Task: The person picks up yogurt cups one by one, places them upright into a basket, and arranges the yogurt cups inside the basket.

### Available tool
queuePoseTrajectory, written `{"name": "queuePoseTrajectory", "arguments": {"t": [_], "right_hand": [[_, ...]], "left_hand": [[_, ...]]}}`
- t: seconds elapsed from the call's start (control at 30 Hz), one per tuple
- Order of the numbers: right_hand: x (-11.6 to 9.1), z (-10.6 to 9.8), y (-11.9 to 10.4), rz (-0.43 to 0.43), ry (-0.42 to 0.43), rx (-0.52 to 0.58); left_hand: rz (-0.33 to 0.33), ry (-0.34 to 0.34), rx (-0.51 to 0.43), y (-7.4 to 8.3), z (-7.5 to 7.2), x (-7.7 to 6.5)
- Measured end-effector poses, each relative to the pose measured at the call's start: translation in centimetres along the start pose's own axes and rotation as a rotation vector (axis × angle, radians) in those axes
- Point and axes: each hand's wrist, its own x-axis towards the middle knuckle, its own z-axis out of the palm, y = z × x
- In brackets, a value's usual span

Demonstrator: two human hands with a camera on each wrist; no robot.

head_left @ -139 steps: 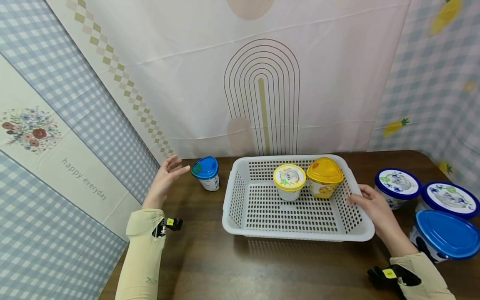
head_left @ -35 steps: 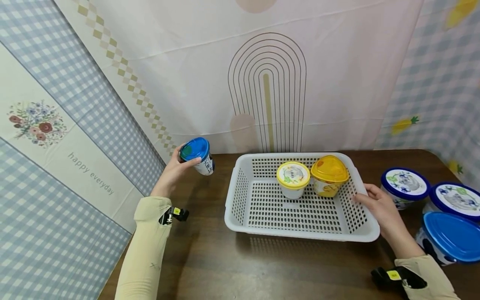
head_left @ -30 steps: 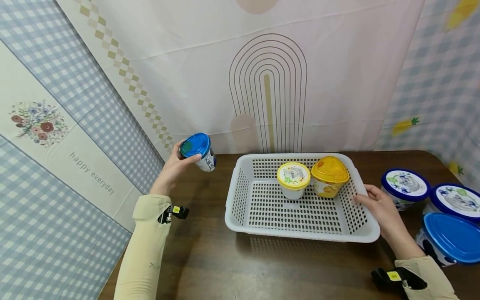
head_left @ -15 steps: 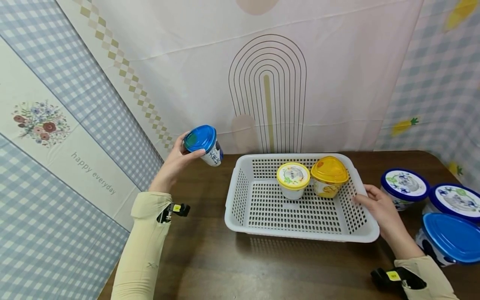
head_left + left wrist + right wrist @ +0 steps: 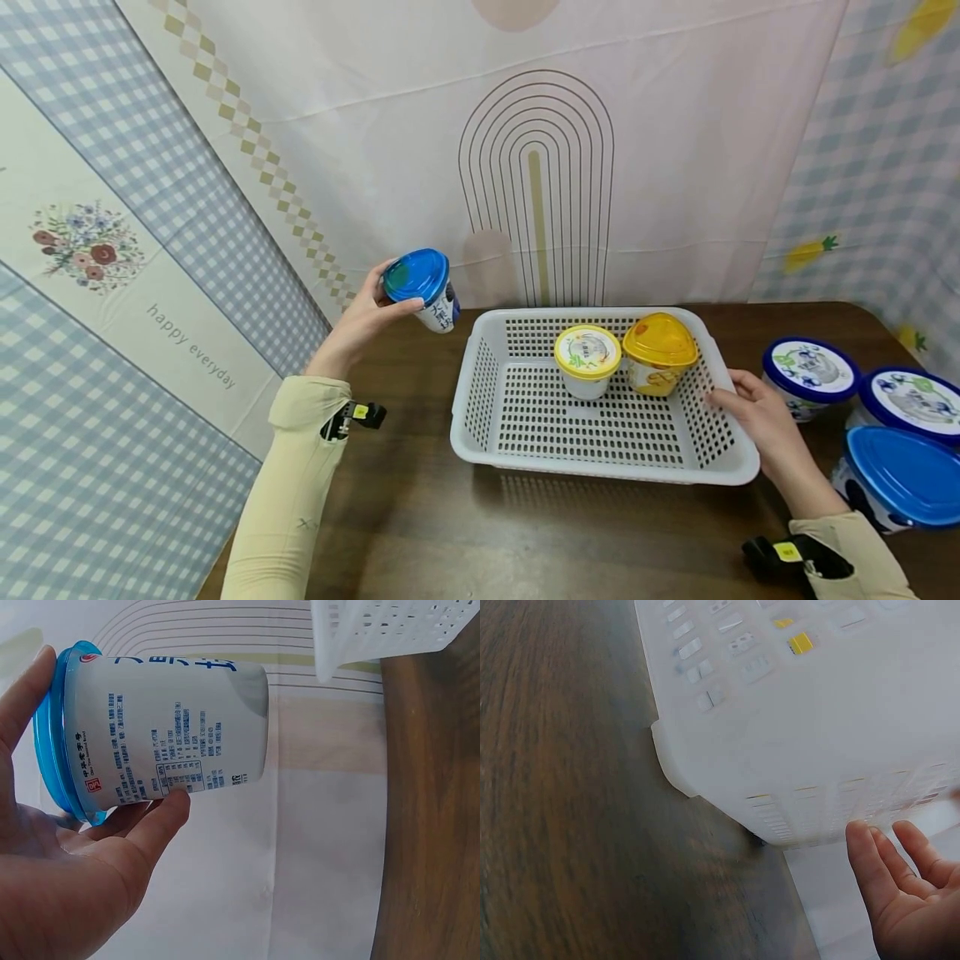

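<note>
My left hand (image 5: 362,321) holds a yogurt cup (image 5: 418,277) by its blue lid, lifted off the table just left of the basket. The left wrist view shows the cup's white printed side (image 5: 165,731), with the thumb and fingers around the lid end. My right hand (image 5: 763,421) grips the right rim of a white perforated plastic basket (image 5: 600,472), thumb over the inside. From the right wrist, its fingers (image 5: 866,862) show at the basket's outer wall. Inside the basket stand a round yellow-lidded tub (image 5: 587,357) and a cup with a yellow triangular lid (image 5: 660,342).
To the right of the basket stand two round tubs with dark blue rims, a nearer one (image 5: 812,371) and one farther right (image 5: 918,402). A larger blue-lidded tub (image 5: 903,475) is in front of them. Patterned cloth (image 5: 375,167) hangs behind the brown table (image 5: 420,533).
Earlier, my left hand was open beside the blue-lidded cup on the table. It has since taken hold of the cup, raised it and carried it rightward. The right hand stays on the basket.
</note>
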Motion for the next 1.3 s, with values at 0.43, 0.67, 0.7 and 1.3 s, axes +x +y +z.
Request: {"name": "queuePoseTrajectory", "arguments": {"t": [0.43,0.67,0.7,1.3], "right_hand": [[0.0,0.1,0.0,0.01,0.007,0.014],[0.0,0.2,-0.1,0.009,-0.001,0.014],[0.0,0.2,-0.1,0.009,-0.001,0.014],[-0.2,-0.2,-0.2,0.018,-0.014,0.056]], "left_hand": [[0.004,-0.1,0.002,-0.3,1.8,0.8],[-0.015,-0.117,0.019,0.6,2.7,0.4],[-0.015,-0.12,0.024,0.9,2.9,0.3],[0.009,-0.16,-0.018,-0.8,4.8,2.2]]}}
